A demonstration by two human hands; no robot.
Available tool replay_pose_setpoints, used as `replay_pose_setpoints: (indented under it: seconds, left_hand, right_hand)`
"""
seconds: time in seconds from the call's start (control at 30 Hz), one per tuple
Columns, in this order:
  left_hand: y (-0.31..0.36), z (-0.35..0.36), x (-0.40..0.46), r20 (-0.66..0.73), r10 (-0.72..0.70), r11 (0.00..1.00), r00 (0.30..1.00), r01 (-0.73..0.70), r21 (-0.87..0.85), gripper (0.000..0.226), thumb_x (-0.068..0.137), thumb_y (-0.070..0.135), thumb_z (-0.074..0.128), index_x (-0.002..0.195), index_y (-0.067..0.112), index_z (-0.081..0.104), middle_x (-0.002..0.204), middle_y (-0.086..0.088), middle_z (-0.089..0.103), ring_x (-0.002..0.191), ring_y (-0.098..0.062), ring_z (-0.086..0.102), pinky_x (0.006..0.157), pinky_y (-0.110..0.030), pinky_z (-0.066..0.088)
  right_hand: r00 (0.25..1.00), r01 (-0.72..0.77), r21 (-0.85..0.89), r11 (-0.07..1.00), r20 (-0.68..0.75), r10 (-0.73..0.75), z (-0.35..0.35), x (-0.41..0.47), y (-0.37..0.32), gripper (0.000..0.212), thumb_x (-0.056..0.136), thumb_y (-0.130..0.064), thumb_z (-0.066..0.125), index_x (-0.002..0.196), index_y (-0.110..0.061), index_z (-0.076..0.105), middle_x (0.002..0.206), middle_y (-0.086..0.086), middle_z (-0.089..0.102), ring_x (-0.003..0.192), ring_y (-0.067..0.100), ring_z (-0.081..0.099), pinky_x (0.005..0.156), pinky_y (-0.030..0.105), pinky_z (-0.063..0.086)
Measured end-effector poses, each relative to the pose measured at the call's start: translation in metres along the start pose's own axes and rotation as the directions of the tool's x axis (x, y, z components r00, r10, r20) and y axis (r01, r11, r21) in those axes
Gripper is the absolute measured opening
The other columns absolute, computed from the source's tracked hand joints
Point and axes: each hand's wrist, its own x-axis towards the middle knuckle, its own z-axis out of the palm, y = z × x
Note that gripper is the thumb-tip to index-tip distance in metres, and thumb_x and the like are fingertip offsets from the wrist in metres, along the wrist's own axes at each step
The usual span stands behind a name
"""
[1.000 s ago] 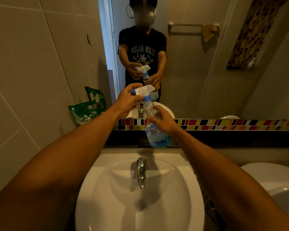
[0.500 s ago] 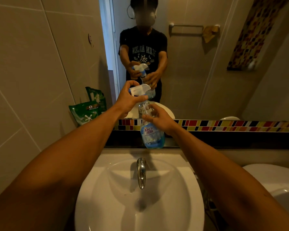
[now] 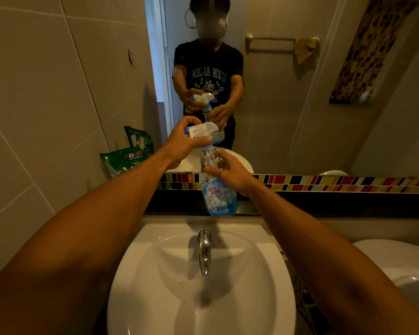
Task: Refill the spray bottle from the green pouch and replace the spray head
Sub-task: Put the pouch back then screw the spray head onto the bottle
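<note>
Head view shows the left hand [image 3: 183, 143], clamped on the spray head [image 3: 200, 130], has tilted it up off the spray bottle [image 3: 218, 187] the right hand [image 3: 229, 171] grips above the sink [image 3: 136, 274] back edge, so refilling looks next.

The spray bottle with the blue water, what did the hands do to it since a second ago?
The left hand has tipped the white and blue spray head sideways and lifted it off the neck of the clear plastic spray bottle. The right hand still grips the bottle's neck, but the bottle has leaned over a bit. The green pouch by the wall, the chrome tap and the white sink stayed put.
</note>
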Motion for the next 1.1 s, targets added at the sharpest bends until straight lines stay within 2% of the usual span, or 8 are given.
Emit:
replay_pose_setpoints:
  seconds: [0.2,0.27,0.37,0.43,0.67,0.87,1.0,1.1]
  left_hand:
    - [-0.0004,0.0038,0.0015,0.002,0.002,1.000,1.000,-0.002,0.006,0.052,0.079,0.002,0.076,0.119,0.027,0.053,0.126,-0.017,0.056,0.098,-0.024,0.059,0.057,-0.015,0.050]
    - [-0.0008,0.0040,0.0025,0.013,-0.009,1.000,1.000,0.008,0.013,0.054,0.079,0.003,0.075,0.120,0.029,0.050,0.125,-0.015,0.053,0.102,-0.026,0.058,0.060,-0.018,0.053]
    - [-0.0012,0.0074,-0.0005,0.021,0.000,1.000,1.000,0.000,-0.013,0.058,0.073,0.021,0.085,0.115,0.039,0.048,0.126,-0.014,0.054,0.109,-0.029,0.061,0.079,-0.037,0.061]
    - [-0.0018,0.0093,-0.0016,0.008,0.035,0.999,0.999,-0.035,-0.017,0.058,0.070,0.024,0.087,0.109,0.042,0.048,0.126,-0.014,0.054,0.111,-0.032,0.061,0.085,-0.045,0.060]
    - [-0.0012,0.0068,0.0025,0.029,-0.001,1.000,1.000,0.001,0.008,0.058,0.080,0.002,0.075,0.125,0.027,0.049,0.128,-0.011,0.053,0.111,-0.028,0.060,0.074,-0.024,0.056]
    - [-0.0024,0.0078,-0.0001,0.012,0.034,0.999,0.999,-0.035,0.007,0.054,0.075,0.024,0.084,0.111,0.039,0.048,0.126,-0.011,0.053,0.112,-0.031,0.060,0.086,-0.043,0.060]
    - [-0.0005,0.0092,0.0009,-0.019,0.079,0.997,0.997,-0.079,0.019,0.054,0.079,0.010,0.080,0.116,0.033,0.048,0.122,-0.007,0.054,0.110,-0.030,0.061,0.080,-0.034,0.061]
    - [-0.0001,0.0062,0.0030,0.018,0.046,0.999,0.999,-0.046,0.027,0.055,0.082,0.005,0.075,0.124,0.029,0.049,0.128,-0.012,0.055,0.114,-0.030,0.062,0.078,-0.026,0.058]
  right_hand:
    - [1.000,0.016,0.005,1.000,-0.016,-0.016,-0.0043,0.0004,0.0002,0.052,0.095,-0.027,0.074,0.141,-0.019,0.052,0.125,0.012,0.068,0.108,0.026,0.070,0.094,0.049,0.061]
    - [1.000,0.018,0.002,1.000,-0.015,-0.018,-0.0044,0.0000,0.0007,0.053,0.095,-0.028,0.074,0.142,-0.019,0.052,0.126,0.012,0.067,0.108,0.026,0.070,0.093,0.048,0.061]
    - [1.000,0.021,-0.013,1.000,-0.008,-0.021,-0.0026,-0.0001,-0.0009,0.057,0.095,-0.030,0.074,0.145,-0.020,0.050,0.130,0.011,0.066,0.110,0.025,0.069,0.093,0.046,0.061]
    - [1.000,0.021,-0.008,1.000,-0.008,-0.021,-0.0017,0.0004,-0.0020,0.057,0.095,-0.029,0.074,0.145,-0.020,0.049,0.129,0.010,0.065,0.110,0.025,0.068,0.092,0.045,0.061]
    - [0.999,0.020,0.003,1.000,-0.028,-0.019,-0.0013,0.0012,0.0019,0.055,0.093,-0.033,0.075,0.141,-0.020,0.053,0.126,0.010,0.067,0.110,0.026,0.070,0.095,0.050,0.061]
    - [0.999,0.026,0.015,1.000,-0.022,-0.026,0.0025,0.0014,-0.0019,0.048,0.094,-0.030,0.076,0.136,-0.021,0.055,0.124,0.007,0.067,0.111,0.025,0.068,0.098,0.049,0.059]
    - [0.999,0.018,0.032,0.999,-0.031,-0.017,0.0038,0.0038,-0.0027,0.059,0.092,-0.033,0.077,0.143,-0.019,0.052,0.132,0.009,0.066,0.115,0.025,0.068,0.100,0.051,0.058]
    - [0.999,0.022,0.038,0.999,-0.029,-0.021,0.0018,0.0039,-0.0013,0.056,0.093,-0.031,0.076,0.143,-0.018,0.052,0.131,0.008,0.067,0.112,0.022,0.069,0.099,0.048,0.059]
